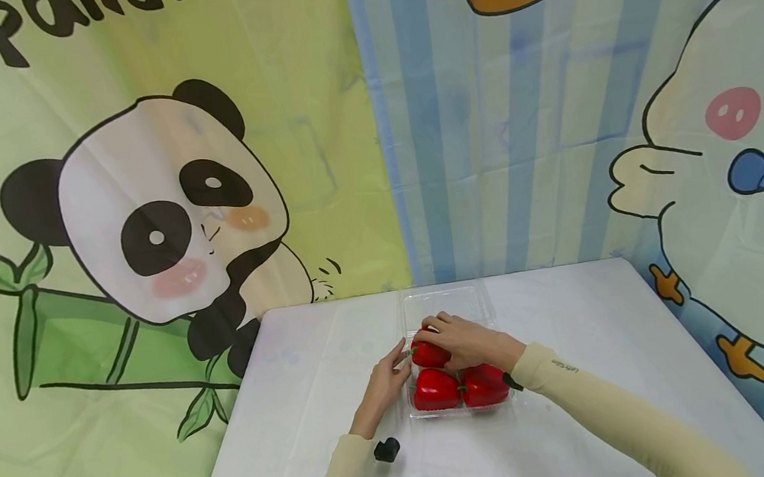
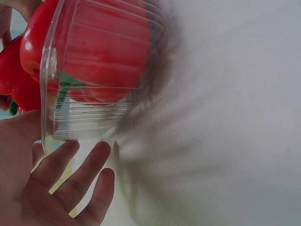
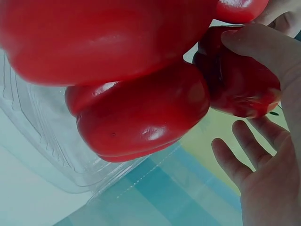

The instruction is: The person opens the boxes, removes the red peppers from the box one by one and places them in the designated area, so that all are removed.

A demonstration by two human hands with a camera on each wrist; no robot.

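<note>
A clear plastic container [image 1: 464,412] holds red bell peppers, with one pepper [image 1: 436,388] at the front left and another [image 1: 483,384] at the front right. My right hand [image 1: 471,341] grips a red bell pepper [image 3: 244,80] at the container's back left, thumb on one side and fingers around the other. Behind the front peppers, one more pepper [image 3: 146,108] shows in the right wrist view, hidden under my hand from above. My left hand [image 1: 384,384] is at the container's left side, thumb by the rim and fingers extended along the outer wall [image 2: 89,127].
The container's clear lid [image 1: 447,305] lies folded back toward the table's far edge. A white cloth covers the table [image 1: 577,404]. Behind it hangs a printed curtain [image 1: 470,145] with a panda and a white bird.
</note>
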